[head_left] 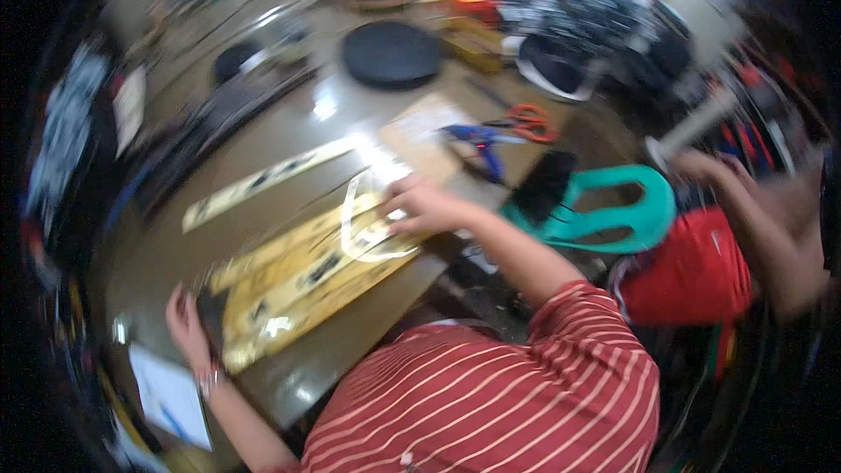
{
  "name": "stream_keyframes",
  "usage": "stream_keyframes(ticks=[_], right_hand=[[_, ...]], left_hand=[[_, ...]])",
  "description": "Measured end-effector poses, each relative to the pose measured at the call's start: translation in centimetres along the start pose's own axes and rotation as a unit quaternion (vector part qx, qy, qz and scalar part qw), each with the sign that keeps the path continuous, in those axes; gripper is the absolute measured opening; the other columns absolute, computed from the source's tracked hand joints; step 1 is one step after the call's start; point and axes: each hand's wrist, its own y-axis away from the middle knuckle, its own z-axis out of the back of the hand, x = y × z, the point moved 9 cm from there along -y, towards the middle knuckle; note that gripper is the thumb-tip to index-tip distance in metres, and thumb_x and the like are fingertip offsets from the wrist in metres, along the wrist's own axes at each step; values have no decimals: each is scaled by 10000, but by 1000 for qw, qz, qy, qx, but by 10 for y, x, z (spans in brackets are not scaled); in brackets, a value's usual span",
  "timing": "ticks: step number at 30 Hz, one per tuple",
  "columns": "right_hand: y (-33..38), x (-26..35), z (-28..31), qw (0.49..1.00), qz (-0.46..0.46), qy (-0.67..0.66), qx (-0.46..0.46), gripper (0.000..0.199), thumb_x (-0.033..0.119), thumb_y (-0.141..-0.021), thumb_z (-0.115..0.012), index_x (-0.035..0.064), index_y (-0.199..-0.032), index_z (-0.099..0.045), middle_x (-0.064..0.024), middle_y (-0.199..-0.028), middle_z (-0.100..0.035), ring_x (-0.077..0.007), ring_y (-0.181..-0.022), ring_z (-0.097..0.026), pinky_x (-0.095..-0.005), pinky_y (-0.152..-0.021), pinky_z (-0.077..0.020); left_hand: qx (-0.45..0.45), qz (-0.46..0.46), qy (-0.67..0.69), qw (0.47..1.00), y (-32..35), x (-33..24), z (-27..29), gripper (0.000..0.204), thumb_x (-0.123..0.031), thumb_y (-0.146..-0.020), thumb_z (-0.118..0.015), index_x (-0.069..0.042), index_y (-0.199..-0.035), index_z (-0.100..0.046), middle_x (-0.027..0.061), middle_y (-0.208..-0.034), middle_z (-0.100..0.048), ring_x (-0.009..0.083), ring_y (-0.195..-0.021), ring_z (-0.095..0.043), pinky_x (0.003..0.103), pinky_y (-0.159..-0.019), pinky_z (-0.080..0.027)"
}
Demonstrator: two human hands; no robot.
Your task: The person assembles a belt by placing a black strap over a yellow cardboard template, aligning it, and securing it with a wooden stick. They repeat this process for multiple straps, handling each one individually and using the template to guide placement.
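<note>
A yellowish board [289, 298] with dark marks along its middle lies slantwise on the glossy table. My left hand [187, 328] is at its left end, beside a dark piece [212, 308], fingers stretched along that edge. Over the board's right end is my right hand [423, 206], its fingers curled. A thin white strip [347, 226] bends in a loop from these fingers across the board; motion blur softens the grip. Just beyond the board lies a narrow pale bar [267, 180] with dark marks.
Blue-handled scissors [480, 147] and orange-handled scissors [531, 123] lie beyond my right hand, near a brown sheet [425, 127]. A black round pad [392, 54] sits farther back. To the right are a green stool [626, 177] and another person's arm [745, 210]. Paper [166, 390] lies at lower left.
</note>
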Motion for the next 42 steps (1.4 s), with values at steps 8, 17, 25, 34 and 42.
stream_keyframes(ticks=[8,17,25,34,42], right_hand=[[159,53,126,870,-89,255,-414,153,180,-679,-680,113,-675,-543,-52,-703,-562,-249,-727,-552,-368,-651,-403],[461,99,262,549,-281,409,-673,441,231,-829,-650,38,-525,-394,-51,-493,-328,-117,-460,-316,-315,-434,-265],[325,-81,39,773,-358,102,-514,349,216,-814,-618,35,-562,-457,-169,-574,-498,-334,-520,-513,-414,-488,-398],[223,-33,-24,902,-168,-3,-399,369,206,-851,-604,28,-587,-416,-127,-557,-412,-291,-494,-449,-393,-479,-353],[199,-26,-116,948,-153,-80,-267,370,282,-870,-570,34,-625,-448,-127,-583,-449,-317,-549,-510,-414,-528,-414]], left_hand=[[42,-84,71,993,-4,-33,-5,336,-206,-945,-478,80,-1102,-558,219,-1076,-618,383,-998,-592,451,-836,-514],[-57,-109,-148,981,3,-45,1,346,-249,-906,-554,69,-1031,-610,218,-1004,-639,291,-897,-623,373,-815,-505],[-64,-141,-103,982,-1,-30,10,360,-261,-880,-600,70,-1020,-608,210,-998,-641,284,-901,-614,369,-824,-486],[-45,-100,-121,987,2,-42,5,353,-239,-874,-596,74,-1035,-610,218,-1005,-639,290,-908,-616,372,-830,-487],[1,-93,-109,990,-16,-9,3,350,-225,-866,-595,89,-1020,-613,228,-977,-645,297,-914,-619,371,-840,-486]])
